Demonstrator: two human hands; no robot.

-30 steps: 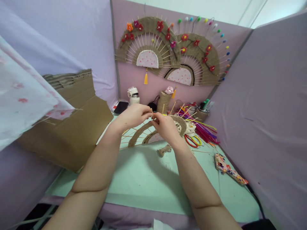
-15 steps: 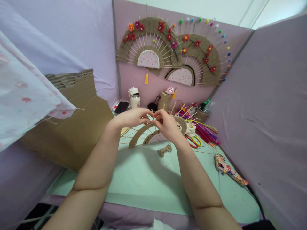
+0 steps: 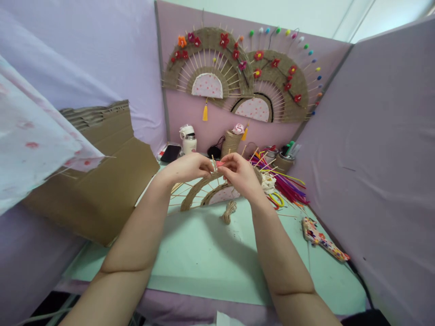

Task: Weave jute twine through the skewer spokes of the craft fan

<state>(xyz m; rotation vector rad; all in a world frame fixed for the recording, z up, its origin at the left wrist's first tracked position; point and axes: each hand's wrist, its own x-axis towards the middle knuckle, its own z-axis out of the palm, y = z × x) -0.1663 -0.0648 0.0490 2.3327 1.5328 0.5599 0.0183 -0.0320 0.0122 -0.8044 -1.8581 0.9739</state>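
Observation:
A half-round fan (image 3: 190,198) woven of brown twine on thin wooden sticks stands under my hands, its inner half-circle covered in pink dotted cloth. At its upper rim, the bent fingers of my left hand (image 3: 194,166) close around an upright wooden stick (image 3: 213,158). My right hand (image 3: 242,175) pinches at the same rim, close to the left fingertips. The strand between its fingers is mostly hidden; it appears to be twine. Below the fan, a small tied bundle of twine (image 3: 229,212) touches the table.
A cardboard sheet (image 3: 91,194) leans at the left. Scissors (image 3: 277,200) and purple pipe cleaners (image 3: 288,185) lie right of the fan, with a patterned glue gun (image 3: 322,239) farther right. Behind stand a white bottle (image 3: 189,140), a twine spool (image 3: 231,142) and a pen pot (image 3: 284,160).
My right hand has drawn slightly right, opening a small gap between the fingertips of both hands. The twine bundle has swung more upright. The view has shifted a little.

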